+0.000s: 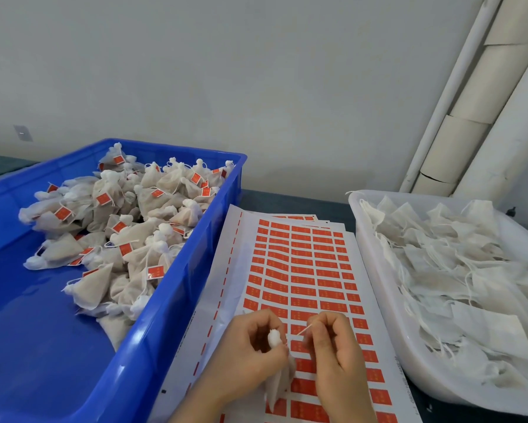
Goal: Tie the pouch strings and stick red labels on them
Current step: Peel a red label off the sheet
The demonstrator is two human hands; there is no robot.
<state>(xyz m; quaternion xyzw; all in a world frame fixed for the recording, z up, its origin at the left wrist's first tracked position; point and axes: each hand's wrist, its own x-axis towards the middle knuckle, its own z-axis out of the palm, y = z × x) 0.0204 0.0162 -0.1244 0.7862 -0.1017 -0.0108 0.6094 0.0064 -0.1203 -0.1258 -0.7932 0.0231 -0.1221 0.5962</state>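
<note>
One pouch (278, 383) gripped in left hand (250, 352); right hand (336, 351) pinches its string (303, 331).

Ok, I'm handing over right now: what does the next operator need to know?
Left hand grips the current pouch at its gathered neck; right hand pinches its string. Both over the label sheet.
Done: tied, labelled pouches piled in the blue crate.
Left: finish this knot, stick a red label, then work through the flat pouches in the white tray.
</note>
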